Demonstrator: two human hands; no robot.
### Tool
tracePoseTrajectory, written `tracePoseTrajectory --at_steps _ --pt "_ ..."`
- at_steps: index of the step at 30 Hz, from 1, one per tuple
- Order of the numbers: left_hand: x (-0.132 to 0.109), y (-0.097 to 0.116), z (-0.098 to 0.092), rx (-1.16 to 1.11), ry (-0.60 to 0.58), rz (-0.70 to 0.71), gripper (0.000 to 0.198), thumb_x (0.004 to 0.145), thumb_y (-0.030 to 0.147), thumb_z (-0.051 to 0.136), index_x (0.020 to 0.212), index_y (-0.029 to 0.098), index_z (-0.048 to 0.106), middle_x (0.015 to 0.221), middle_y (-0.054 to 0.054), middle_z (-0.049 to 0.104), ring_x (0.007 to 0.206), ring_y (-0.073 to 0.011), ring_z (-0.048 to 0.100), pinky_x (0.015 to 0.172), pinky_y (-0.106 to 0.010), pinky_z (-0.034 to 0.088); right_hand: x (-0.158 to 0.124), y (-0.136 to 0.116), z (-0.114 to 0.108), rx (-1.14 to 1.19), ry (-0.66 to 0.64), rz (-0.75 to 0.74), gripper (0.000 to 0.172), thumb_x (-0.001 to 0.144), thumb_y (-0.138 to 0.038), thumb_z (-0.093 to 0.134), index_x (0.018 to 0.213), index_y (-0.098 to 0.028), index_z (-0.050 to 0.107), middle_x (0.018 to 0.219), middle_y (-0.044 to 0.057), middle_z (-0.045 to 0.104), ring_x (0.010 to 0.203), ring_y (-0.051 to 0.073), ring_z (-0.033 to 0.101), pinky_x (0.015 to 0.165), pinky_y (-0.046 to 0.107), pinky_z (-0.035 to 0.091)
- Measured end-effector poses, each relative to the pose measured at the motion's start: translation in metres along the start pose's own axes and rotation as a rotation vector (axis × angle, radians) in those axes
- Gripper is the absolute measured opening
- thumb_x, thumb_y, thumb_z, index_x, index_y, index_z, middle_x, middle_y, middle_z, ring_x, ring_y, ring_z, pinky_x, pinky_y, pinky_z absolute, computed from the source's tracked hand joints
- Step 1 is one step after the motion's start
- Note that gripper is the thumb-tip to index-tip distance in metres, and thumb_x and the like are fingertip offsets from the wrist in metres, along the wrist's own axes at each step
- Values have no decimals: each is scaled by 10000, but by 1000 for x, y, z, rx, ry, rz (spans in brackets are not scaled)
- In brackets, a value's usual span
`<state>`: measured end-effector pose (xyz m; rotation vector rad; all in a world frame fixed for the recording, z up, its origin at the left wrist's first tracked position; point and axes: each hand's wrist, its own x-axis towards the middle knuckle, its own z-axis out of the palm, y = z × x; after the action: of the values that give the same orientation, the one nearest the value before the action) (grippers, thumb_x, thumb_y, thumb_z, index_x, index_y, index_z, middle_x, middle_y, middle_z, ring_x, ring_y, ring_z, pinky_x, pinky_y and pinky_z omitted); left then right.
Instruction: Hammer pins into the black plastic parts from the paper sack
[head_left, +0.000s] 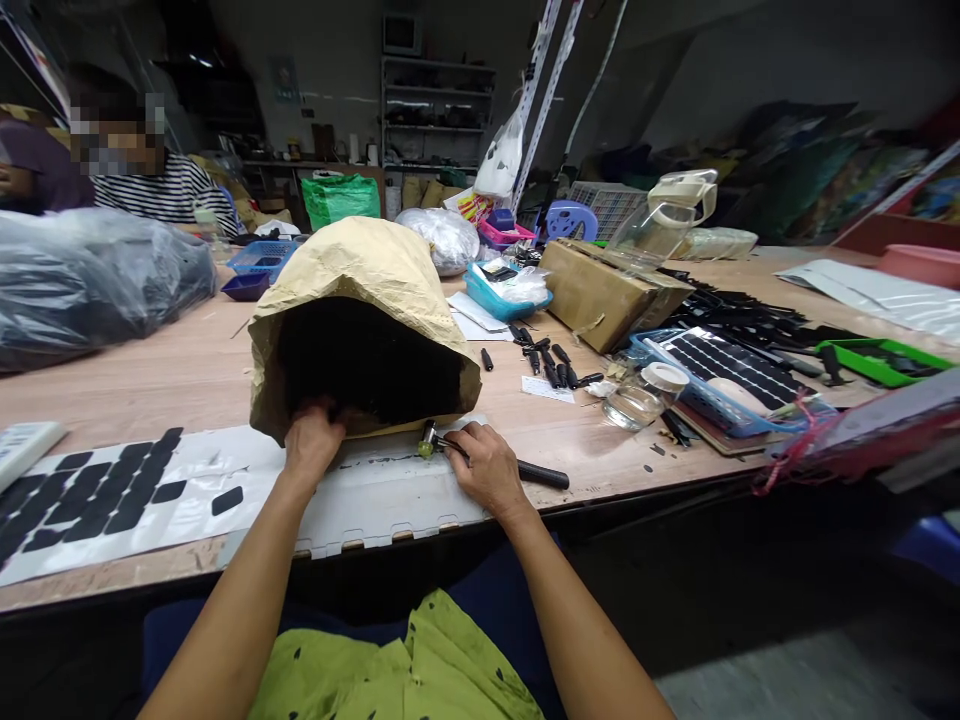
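Note:
A large brown paper bag (367,250) lies on its side on the table, its dark mouth facing me. My left hand (313,440) reaches into the lower left of that mouth. Its fingers are in shadow, so what they touch is hidden. To the right, my right hand (486,468) is closed around a small hammer (544,474) lying low over the table. The hammer's metal head with a yellowish tip points left, and its black handle sticks out to the right. Under both hands is a pale flat board (397,500) at the table's front edge.
Black rounded pads (135,485) lie on a white sheet at left. Several black handle-like pieces (559,368), a carton (600,290), a clear jar (637,400) and a blue basket (727,400) stand at right. A person in a striped shirt (172,190) sits beyond plastic bags (97,280).

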<state>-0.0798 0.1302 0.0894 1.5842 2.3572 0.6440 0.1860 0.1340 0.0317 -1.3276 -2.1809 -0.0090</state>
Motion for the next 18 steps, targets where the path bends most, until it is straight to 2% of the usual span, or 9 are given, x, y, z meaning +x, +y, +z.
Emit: tracePoseTrajectory --at_steps 2,4,7,11,15,18 --pt "9 -4 11 117 69 -18 386 884 414 534 1173 180 638 1243 -158 609 1107 -335 602 863 -418 500 1 0 0 1 2 3 137 873 -239 580 944 -228 696 900 47 642 882 187 552 787 287 419" --pt "11 -7 15 178 67 6 381 892 416 516 1162 181 644 1258 -159 592 1114 -333 598 862 -415 505 1 0 0 2 2 4 135 870 -238 582 940 -227 696 896 47 640 878 186 551 786 287 417" --pt "3 -8 9 258 23 16 366 892 409 502 1128 180 663 1233 -164 606 1080 -345 612 831 -420 507 1 0 0 2 -1 6 134 867 -239 586 942 -227 696 894 46 641 878 189 550 785 288 416" --pt "-17 -15 -6 295 -90 24 356 907 350 457 1174 208 644 1089 -144 677 991 -344 642 789 -426 498 0 0 0 -5 -2 4 132 862 -245 596 946 -225 695 903 44 643 883 193 548 791 294 416" --pt "-45 -19 -8 241 6 139 295 920 316 450 1098 190 648 1072 -117 657 1011 -297 604 795 -381 489 0 0 0 -1 -5 1 136 868 -247 584 946 -226 694 903 46 643 885 193 549 793 295 415" --pt "-59 -14 5 48 -48 275 229 907 332 499 1024 206 651 1016 -65 646 963 -236 599 808 -333 481 0 0 0 -1 -2 4 141 874 -249 574 945 -223 693 903 49 642 882 193 549 793 294 415"
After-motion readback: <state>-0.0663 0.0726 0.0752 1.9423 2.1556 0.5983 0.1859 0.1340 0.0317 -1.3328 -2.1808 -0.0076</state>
